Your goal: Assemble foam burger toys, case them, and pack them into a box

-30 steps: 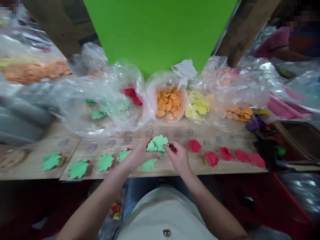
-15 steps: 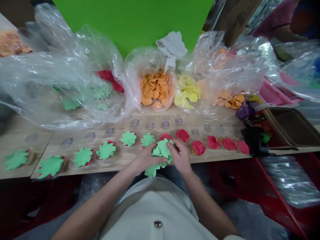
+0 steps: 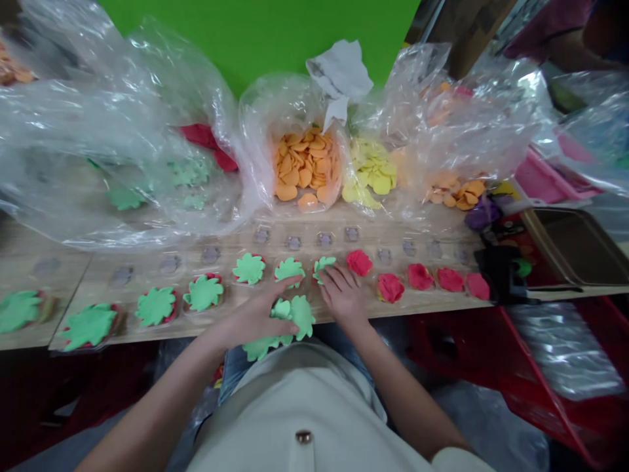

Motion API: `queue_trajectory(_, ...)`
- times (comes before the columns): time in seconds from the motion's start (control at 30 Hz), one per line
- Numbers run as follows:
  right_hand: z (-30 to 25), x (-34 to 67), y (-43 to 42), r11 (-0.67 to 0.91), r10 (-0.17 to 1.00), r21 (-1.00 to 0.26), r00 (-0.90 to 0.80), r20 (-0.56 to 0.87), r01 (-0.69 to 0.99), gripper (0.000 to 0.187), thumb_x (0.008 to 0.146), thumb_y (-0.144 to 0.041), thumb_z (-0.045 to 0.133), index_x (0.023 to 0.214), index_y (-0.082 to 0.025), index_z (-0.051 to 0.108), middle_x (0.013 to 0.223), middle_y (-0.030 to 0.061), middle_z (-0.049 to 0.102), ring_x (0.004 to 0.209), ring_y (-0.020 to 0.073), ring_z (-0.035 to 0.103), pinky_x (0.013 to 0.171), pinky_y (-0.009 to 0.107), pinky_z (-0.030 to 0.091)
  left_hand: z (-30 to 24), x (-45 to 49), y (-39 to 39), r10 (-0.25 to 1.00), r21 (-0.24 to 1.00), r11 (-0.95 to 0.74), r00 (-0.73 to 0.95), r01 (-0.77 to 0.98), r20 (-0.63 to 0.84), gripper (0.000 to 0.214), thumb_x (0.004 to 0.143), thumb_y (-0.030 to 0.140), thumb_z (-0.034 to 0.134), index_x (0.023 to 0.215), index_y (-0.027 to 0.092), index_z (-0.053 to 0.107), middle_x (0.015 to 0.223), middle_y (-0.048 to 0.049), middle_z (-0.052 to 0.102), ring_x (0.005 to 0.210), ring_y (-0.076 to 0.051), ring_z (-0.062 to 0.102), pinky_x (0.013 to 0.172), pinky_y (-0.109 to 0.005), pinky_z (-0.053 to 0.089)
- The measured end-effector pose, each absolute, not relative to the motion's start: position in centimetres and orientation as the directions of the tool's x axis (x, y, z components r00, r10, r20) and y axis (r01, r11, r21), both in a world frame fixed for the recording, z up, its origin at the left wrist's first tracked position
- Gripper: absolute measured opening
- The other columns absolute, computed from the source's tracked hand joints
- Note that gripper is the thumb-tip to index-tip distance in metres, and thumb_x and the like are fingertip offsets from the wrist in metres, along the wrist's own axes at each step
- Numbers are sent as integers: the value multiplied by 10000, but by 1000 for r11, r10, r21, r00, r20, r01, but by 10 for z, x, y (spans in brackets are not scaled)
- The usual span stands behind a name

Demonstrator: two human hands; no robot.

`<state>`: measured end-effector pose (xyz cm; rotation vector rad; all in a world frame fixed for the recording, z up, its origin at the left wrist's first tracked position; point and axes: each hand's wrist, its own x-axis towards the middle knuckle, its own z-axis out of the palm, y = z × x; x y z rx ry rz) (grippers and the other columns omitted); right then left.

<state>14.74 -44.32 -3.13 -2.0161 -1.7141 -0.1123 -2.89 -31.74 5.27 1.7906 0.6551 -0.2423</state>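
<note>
My left hand point(image 3: 263, 311) is closed around a small stack of green foam pieces with scalloped, leaf-like edges point(image 3: 302, 316), held over the table's front edge. My right hand point(image 3: 344, 295) lies with fingers stretched over another green foam piece point(image 3: 323, 265), which sits in a clear plastic cup; the fingers partly hide it. To the left, a row of cups holds green pieces on top of red ones, such as this green-topped flower point(image 3: 204, 292). To the right, several cups show red foam flowers point(image 3: 390, 288) on top.
Clear plastic bags stand behind, holding orange foam petals point(image 3: 307, 164), yellow petals point(image 3: 373, 172) and green pieces point(image 3: 189, 174). A crumpled white sheet point(image 3: 340, 71) lies against the green panel point(image 3: 265, 39). At right are a pink bin point(image 3: 545, 180), a brown tray point(image 3: 580, 249) and red stools below.
My right hand has left the green stack and moved forward, putting a green piece over a red flower. My left hand has moved left and down with the remaining green pieces.
</note>
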Motion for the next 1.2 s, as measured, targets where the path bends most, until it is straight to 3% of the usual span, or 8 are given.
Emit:
queue_trajectory(0.17, -30, 152, -465, -86, 859, -378, 261, 440, 922, 350, 875, -194, 430, 1210, -176, 531, 1082, 91, 634, 1104, 198, 525, 973, 398, 390, 41, -11, -322, 227, 821, -272, 863, 502, -452, 940, 656, 351, 656, 1436, 247, 142, 1470, -57, 279, 1282, -263, 348, 1032, -351, 302)
queue_trajectory(0.4, -29, 144, -467, -349, 870, -234, 407, 279, 907, 435, 860, -405, 492, 1234, -186, 522, 1401, 123, 374, 1356, 331, 143, 1041, 571, 214, 37, 22, -324, 261, 667, -421, 786, 615, -560, 1048, 624, 380, 654, 1446, 212, 26, 1320, -119, 490, 1088, -295, 547, 854, -350, 436)
queue_trajectory(0.6, -15, 143, -472, -345, 818, -444, 497, 290, 827, 407, 855, -360, 498, 1209, -163, 535, 1347, 147, 428, 1317, 319, 249, 1037, 549, 237, 48, 18, -319, 310, 606, -477, 767, 637, -562, 1024, 613, 381, 671, 1442, 228, 91, 1239, -129, 557, 989, -316, 593, 787, -368, 449)
queue_trajectory(0.73, 0, 140, -472, -246, 836, -908, 548, -22, 340, 369, 839, -382, 506, 1136, -172, 563, 1079, 110, 608, 981, 222, 565, 818, 375, 483, 58, 9, -319, 320, 829, -270, 858, 489, -402, 642, 684, 418, 639, 1274, 255, 448, 1193, -45, 577, 1050, -248, 550, 879, -326, 417)
queue_trajectory(0.83, 5, 139, -467, -219, 811, -965, 523, -262, -144, 265, 785, -418, 566, 899, -183, 607, 780, 16, 621, 661, 134, 569, 555, 241, 482, 56, 17, -321, 306, 888, -37, 851, 459, -427, 524, 710, 421, 623, 1173, 200, 518, 1112, -52, 611, 990, -225, 572, 837, -316, 447)
queue_trajectory(0.9, 6, 148, -465, -181, 705, -947, 636, -313, -265, 253, 755, -423, 593, 835, -184, 577, 685, -23, 564, 542, 97, 497, 450, 200, 416, 51, 24, -323, 333, 880, 55, 822, 472, -462, 519, 713, 429, 621, 1156, 178, 522, 1094, -67, 611, 939, -222, 589, 798, -322, 465)
queue_trajectory(1.03, 7, 188, -468, -253, 596, -967, 782, -182, -32, 277, 771, -407, 557, 922, -175, 558, 726, -7, 570, 569, 110, 503, 480, 218, 416, 44, 34, -323, 368, 866, 77, 793, 495, -486, 464, 730, 444, 602, 1119, 196, 554, 1108, -66, 605, 934, -227, 595, 794, -333, 469)
queue_trajectory(1.2, 5, 228, -460, -409, 719, -783, 694, 40, 469, 253, 790, -326, 516, 965, -162, 598, 877, 62, 642, 711, 164, 573, 664, 297, 461, 46, 50, -328, 345, 856, -50, 813, 515, -469, 514, 732, 403, 603, 1200, 210, 514, 1272, -66, 527, 1139, -247, 499, 943, -351, 400)
